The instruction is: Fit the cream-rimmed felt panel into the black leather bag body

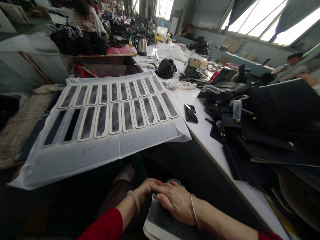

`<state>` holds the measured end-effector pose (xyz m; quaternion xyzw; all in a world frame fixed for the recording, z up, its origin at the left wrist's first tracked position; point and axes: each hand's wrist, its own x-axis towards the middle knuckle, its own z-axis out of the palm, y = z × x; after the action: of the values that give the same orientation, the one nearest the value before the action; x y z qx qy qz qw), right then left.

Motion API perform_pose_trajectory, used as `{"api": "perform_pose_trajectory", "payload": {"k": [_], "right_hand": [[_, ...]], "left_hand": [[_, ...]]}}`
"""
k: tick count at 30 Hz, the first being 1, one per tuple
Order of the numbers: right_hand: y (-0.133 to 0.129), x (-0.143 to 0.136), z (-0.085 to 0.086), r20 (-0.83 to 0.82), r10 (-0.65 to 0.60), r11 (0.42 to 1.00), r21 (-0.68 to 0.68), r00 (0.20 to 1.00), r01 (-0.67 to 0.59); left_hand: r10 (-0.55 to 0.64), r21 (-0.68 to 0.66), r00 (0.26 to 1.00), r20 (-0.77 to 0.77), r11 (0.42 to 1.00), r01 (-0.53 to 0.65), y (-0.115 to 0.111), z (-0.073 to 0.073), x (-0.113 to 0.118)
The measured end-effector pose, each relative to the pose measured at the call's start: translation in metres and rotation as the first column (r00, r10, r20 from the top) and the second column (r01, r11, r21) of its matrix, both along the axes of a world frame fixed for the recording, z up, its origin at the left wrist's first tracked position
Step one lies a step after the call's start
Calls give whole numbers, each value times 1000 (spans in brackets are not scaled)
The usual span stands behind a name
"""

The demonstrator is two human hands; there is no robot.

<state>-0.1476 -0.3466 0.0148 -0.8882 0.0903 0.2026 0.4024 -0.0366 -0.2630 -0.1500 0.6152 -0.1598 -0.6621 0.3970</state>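
Note:
My right hand [175, 200] rests palm down over a dark panel with a pale cream border [165, 221], its thumb at the panel's left edge and its fingers bent over the far end. More than one pale layer shows along that edge, like stacked pieces. My left hand [149, 187] meets the right at the far end, fingers curled and partly hidden under the right fingers. What the left fingertips pinch does not show. In front, two rows of similar dark panels with cream borders [115, 118] lie on a white sheet [92, 151].
Right of the sheet, a phone [191, 113] lies on the white table [203, 133]. Black bags [240, 113] with wrapped handles pile up at the right. Farther back are a metal kettle [141, 45], more black bags [77, 41] and a person at the upper left.

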Motion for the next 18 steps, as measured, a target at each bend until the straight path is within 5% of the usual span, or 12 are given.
{"api": "perform_pose_trajectory", "payload": {"k": [4, 8, 12, 15, 18], "right_hand": [[-5, -12, -1, -30, -3, 1000, -14, 1000, 3], [-18, -40, 4, -91, -5, 1000, 13, 996, 7], [-32, -83, 12, -144, -72, 997, 23, 987, 76], [-43, -118, 17, -150, -118, 993, 1, 982, 119], [-53, -144, 20, -202, -165, 985, 15, 965, 171]], "left_hand": [[-225, -26, 946, 235, 971, 237, -5, 35, 19], [-365, -24, 780, 507, 899, 437, -14, 101, 38], [-540, -87, 688, 485, 753, 652, -20, 160, 32], [-604, -79, 600, 524, 667, 741, -20, 179, 22], [-616, -41, 528, 584, 627, 778, -22, 181, 18]]}}
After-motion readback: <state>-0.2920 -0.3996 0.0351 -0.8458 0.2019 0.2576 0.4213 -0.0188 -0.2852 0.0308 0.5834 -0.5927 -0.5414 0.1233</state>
